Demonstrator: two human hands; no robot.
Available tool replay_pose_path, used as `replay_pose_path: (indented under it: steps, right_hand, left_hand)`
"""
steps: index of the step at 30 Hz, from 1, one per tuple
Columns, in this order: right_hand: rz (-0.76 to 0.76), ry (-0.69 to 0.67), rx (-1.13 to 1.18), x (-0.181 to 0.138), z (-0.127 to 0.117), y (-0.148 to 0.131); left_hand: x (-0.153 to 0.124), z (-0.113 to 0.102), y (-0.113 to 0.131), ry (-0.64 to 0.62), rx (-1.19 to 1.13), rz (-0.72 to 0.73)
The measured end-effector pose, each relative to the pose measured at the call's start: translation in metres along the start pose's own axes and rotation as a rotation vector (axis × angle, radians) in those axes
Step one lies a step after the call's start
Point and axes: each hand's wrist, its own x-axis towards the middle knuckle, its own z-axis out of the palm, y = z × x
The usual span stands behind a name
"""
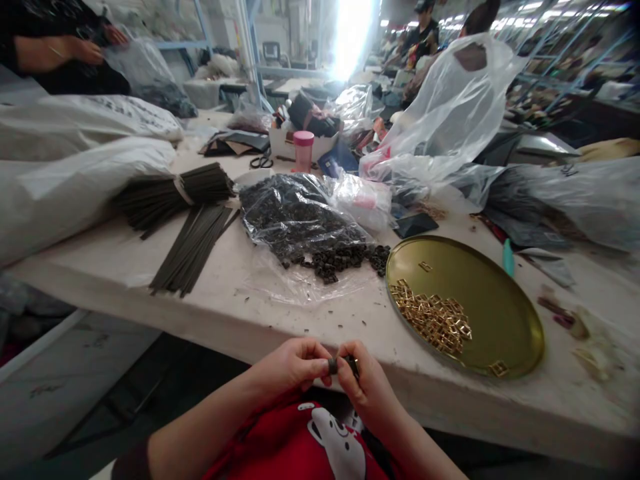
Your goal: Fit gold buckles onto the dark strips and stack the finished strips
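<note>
The held band looks matt, the buckles shiny metal, the bag glossy plastic.

At six o'clock, the fingers of the person's left hand and right hand hide most of a small dark piece; whether it joins the glinting bit inside the right grip cannot be told. At ten o'clock, the top edge cuts off a co-worker's head and shoulders. White sacks run past the left edge at nine. Toward four, scraps on the table blur beyond recognition. At twelve, glare swallows the background.
</note>
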Motion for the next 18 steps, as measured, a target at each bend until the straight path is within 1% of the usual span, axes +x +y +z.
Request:
replay_pose_path:
  steps: [3, 4, 9, 12, 14, 18]
  right_hand:
    - [-0.035, 0.031, -0.040, -0.002, 0.001, 0.001]
    - [-0.037, 0.032, -0.042, -0.002, 0.001, 0.001]
    - [-0.067, -0.044, -0.027, -0.005, 0.004, 0.001]
    - [-0.080, -0.027, -0.054, -0.007, 0.005, 0.004]
    - [-0.092, -0.023, -0.071, -0.006, 0.005, 0.006]
    - [-0.118, -0.040, -0.108, 0.003, 0.002, 0.004]
  left_hand:
    - [-0.007, -0.004, 0.001, -0.104, 0.125, -0.041]
    - [-0.009, -0.004, 0.003, -0.118, 0.169, -0.040]
    - [-0.008, 0.002, 0.011, -0.123, 0.344, 0.028]
    - [-0.003, 0.007, 0.012, -0.142, 0.409, 0.067]
    - [-0.001, 0.006, 0.011, -0.124, 0.487, 0.097]
    - [0.000, -0.005, 0.015, -0.003, 0.758, 0.203]
